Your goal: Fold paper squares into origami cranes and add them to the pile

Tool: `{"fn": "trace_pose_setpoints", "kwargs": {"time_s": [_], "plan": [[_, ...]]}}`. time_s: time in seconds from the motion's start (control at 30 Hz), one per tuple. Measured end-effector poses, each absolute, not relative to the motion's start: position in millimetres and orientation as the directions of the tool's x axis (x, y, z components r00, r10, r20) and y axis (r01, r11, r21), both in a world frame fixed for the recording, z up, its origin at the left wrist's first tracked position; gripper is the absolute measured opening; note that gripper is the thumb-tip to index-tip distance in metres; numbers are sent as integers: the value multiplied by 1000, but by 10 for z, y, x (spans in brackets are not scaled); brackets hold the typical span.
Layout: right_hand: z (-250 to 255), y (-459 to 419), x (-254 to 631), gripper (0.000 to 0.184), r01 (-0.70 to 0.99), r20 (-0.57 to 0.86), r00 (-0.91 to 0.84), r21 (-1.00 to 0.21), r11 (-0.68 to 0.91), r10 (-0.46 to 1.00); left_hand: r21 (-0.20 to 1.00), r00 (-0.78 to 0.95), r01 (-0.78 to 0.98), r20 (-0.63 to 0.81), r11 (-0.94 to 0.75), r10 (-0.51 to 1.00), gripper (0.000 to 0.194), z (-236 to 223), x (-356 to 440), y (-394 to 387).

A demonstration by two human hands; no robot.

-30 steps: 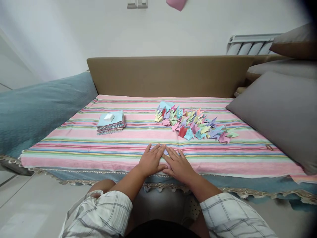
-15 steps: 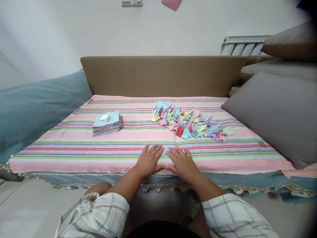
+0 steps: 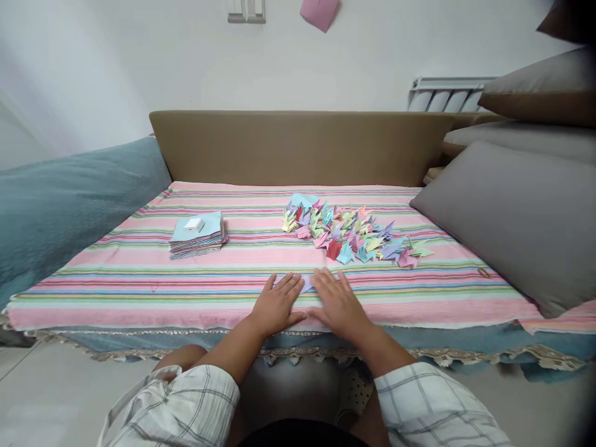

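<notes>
My left hand (image 3: 278, 305) and my right hand (image 3: 338, 304) lie flat side by side near the front edge of the striped cloth (image 3: 139, 273), fingers stretched out. Between and under the fingertips shows a small pale lilac sheet of paper (image 3: 306, 284), pressed down by both hands. Beyond them a heap of several coloured folded paper cranes (image 3: 349, 233) lies on the cloth. To the left sits a stack of square coloured paper (image 3: 198, 236) with a small white box (image 3: 194, 224) on top.
A grey cushion (image 3: 507, 211) leans at the right, with more cushions behind it. A teal blanket (image 3: 69, 198) covers the left side. A tan backrest (image 3: 298, 146) runs along the back under a white wall. My knees in checked shorts (image 3: 186, 403) are below.
The hands stay flat on the paper; my right hand has shifted slightly forward and left over it. The view has drifted a little, moving everything slightly left.
</notes>
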State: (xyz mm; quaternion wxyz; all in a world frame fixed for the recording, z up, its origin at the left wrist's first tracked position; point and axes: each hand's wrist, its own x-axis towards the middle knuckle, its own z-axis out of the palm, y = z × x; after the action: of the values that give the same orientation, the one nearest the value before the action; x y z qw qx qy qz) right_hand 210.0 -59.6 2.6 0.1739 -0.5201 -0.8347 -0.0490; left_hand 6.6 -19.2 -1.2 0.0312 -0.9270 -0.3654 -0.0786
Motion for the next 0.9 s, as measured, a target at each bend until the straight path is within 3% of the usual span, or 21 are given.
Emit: {"fn": "trace_pose_setpoints", "kwargs": {"time_s": [0.07,0.3,0.57,0.63,0.77,0.9], "plan": [[-33,-579,2003,73,827,294,-508,-98,554,810,10,724,677,168,-736,669,69,-11,64,-187],[-157,-519,1937,75,847,195,-482,-144,512,854,78,620,767,165,-637,767,84,4,-38,-164],[-141,-482,1919,49,868,252,-414,-180,463,875,163,498,840,146,-517,855,87,108,-343,-175],[-141,-441,1911,40,863,308,-391,-203,462,867,185,482,834,216,-520,849,76,113,-331,-183],[-115,-361,1890,27,840,416,-378,-220,495,827,147,564,744,384,-651,731,33,94,-204,-182],[-58,-344,1861,22,842,467,-354,-217,493,810,176,576,707,417,-685,703,22,76,-90,-152]]}}
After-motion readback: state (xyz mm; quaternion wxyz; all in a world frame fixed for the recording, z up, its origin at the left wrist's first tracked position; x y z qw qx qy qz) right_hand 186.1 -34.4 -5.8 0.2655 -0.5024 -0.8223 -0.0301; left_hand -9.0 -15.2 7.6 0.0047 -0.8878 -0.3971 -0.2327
